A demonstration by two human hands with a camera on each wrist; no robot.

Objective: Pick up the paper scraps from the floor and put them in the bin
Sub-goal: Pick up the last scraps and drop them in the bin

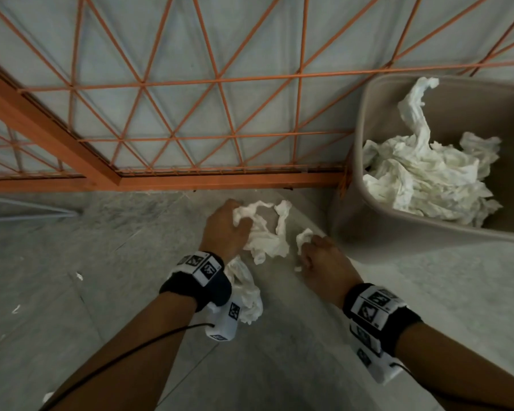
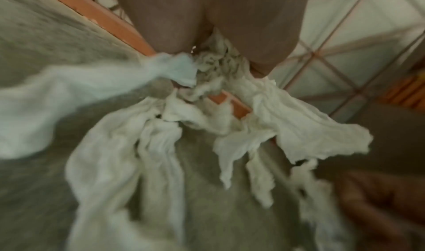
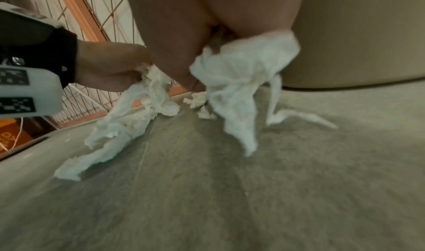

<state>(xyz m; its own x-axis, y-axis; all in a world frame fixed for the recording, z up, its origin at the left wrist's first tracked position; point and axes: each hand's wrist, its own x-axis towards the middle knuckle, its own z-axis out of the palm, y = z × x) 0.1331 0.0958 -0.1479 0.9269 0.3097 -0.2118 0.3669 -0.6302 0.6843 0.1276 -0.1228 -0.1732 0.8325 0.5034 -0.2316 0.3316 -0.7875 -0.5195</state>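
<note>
White paper scraps [image 1: 264, 238] in middle of head view, bunched in left hand [image 1: 226, 229], ends trailing on grey floor [image 1: 131, 262]. Bunched to carry many in one go, probably. Right hand [image 1: 321, 256] just beside, pinching smaller scrap [image 1: 304, 235]. Bin [image 1: 365, 114] at right, near hands, already holding paper. Orange wire fence [image 1: 172, 134] across top.

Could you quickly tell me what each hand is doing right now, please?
Left hand: gripping a bunch of paper scraps.
Right hand: gripping a smaller paper scrap.
</note>
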